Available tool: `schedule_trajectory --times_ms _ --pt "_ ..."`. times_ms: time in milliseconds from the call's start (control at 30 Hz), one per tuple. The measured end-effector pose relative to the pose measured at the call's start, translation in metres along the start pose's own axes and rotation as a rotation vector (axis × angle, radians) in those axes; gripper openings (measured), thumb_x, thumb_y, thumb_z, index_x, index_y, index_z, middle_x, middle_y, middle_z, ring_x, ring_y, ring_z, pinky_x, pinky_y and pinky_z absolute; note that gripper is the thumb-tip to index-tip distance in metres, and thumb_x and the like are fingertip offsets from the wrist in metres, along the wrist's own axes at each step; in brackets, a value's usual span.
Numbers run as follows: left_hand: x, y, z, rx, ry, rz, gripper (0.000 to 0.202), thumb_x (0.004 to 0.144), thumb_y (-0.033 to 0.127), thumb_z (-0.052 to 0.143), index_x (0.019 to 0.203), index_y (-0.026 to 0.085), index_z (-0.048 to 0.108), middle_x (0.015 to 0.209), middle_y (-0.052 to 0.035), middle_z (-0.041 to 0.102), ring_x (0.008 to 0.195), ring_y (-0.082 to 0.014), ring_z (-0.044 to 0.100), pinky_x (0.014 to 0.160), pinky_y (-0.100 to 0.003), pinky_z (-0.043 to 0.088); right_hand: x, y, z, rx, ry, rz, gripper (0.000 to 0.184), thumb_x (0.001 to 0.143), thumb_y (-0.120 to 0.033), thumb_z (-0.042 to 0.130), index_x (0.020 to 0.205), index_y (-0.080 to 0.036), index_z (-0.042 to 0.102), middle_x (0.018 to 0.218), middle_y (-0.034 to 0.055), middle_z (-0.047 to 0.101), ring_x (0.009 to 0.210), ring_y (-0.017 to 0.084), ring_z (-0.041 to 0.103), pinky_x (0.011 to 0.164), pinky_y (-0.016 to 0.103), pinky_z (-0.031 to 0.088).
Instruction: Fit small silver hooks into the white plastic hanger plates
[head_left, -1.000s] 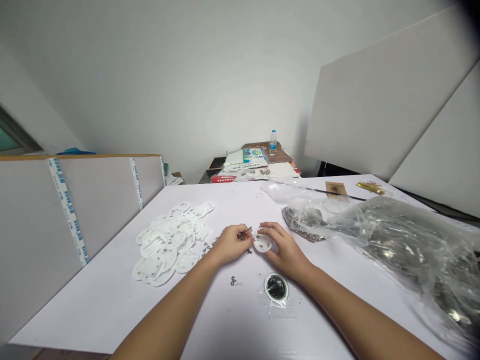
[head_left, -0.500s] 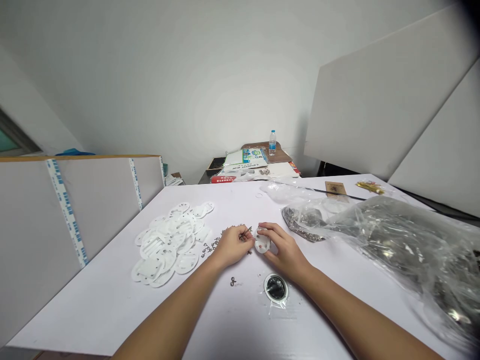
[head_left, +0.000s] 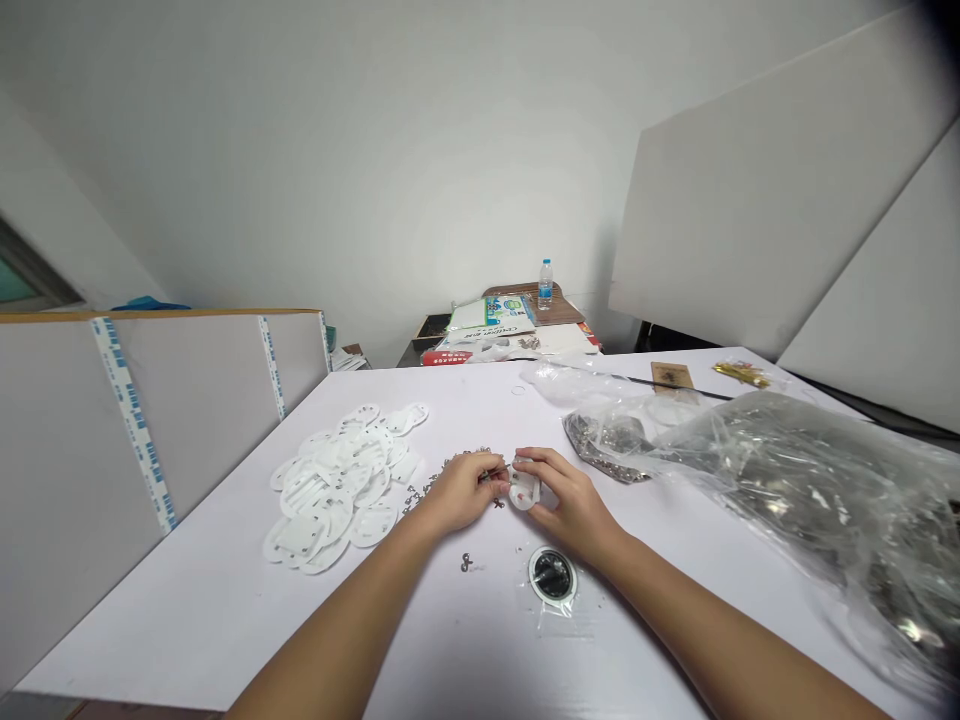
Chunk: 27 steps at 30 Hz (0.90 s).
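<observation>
I cannot tell whether my left hand [head_left: 466, 492] grips anything; it partly hides scattered tiny dark metal pieces [head_left: 415, 496]. My right hand [head_left: 568, 497] grasps a round white plastic disc [head_left: 522, 494] beside it. A large clear plastic bag [head_left: 806, 490], cut off at right, holds indistinct grey contents on the white table [head_left: 450, 655], before a pale wall [head_left: 420, 150].

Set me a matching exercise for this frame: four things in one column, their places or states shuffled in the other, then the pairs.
Things
1. Bottle
2. Pile of white pieces
3. Right hand
4. Dark disc

Places or states
A. holding a white round piece
B. white-rimmed, with clear plastic about it
C. upright, beyond the table's far edge
D. on the left side of the table

Pairs
1-C, 2-D, 3-A, 4-B
</observation>
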<state>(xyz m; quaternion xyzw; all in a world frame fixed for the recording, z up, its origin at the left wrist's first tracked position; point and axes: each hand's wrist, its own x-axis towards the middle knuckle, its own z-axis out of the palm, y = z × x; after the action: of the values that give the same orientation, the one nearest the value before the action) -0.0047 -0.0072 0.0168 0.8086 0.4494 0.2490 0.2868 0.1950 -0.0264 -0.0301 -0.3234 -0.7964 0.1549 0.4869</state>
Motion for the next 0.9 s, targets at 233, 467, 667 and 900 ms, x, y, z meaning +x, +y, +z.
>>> schedule_trajectory --times_ms 233,467,667,900 --pt "0.001 -0.006 -0.003 -0.188 -0.057 -0.072 0.008 0.077 0.024 0.064 0.08 0.017 0.061 0.076 0.0013 0.061 0.07 -0.0127 0.053 0.065 -0.024 0.039 0.001 -0.005 -0.003 0.036 -0.024 -0.025 0.038 0.085 -0.019 0.065 0.122 -0.026 0.058 0.126 0.0106 0.057 0.115 0.024 0.057 0.095 0.041 0.053" --pt "0.004 -0.015 -0.006 -0.528 -0.138 -0.236 0.028 0.068 0.033 0.078 0.082 0.012 0.064 0.069 -0.0009 0.059 0.063 -0.0099 0.052 0.056 -0.021 0.037 0.004 -0.007 -0.007 0.067 -0.008 -0.036 0.035 0.084 -0.021 0.068 0.119 -0.024 0.06 0.125 0.0109 0.058 0.115 0.024 0.058 0.095 0.04 0.052" --pt "0.002 -0.015 -0.011 -0.708 -0.238 -0.359 0.041 0.062 0.039 0.083 0.082 0.013 0.059 0.06 0.0028 0.056 0.04 -0.0023 0.033 0.037 -0.019 0.018 0.005 -0.01 -0.01 0.104 0.01 -0.059 0.037 0.082 -0.021 0.071 0.117 -0.023 0.061 0.123 0.0115 0.06 0.114 0.024 0.059 0.095 0.039 0.052" --pt "0.002 -0.018 -0.011 -0.764 -0.25 -0.363 0.041 0.064 0.04 0.083 0.082 0.012 0.059 0.06 0.0031 0.056 0.038 -0.0008 0.034 0.036 -0.016 0.018 0.006 -0.013 -0.012 0.123 0.006 -0.057 0.039 0.081 -0.02 0.071 0.118 -0.024 0.061 0.124 0.0117 0.059 0.115 0.024 0.058 0.096 0.041 0.051"
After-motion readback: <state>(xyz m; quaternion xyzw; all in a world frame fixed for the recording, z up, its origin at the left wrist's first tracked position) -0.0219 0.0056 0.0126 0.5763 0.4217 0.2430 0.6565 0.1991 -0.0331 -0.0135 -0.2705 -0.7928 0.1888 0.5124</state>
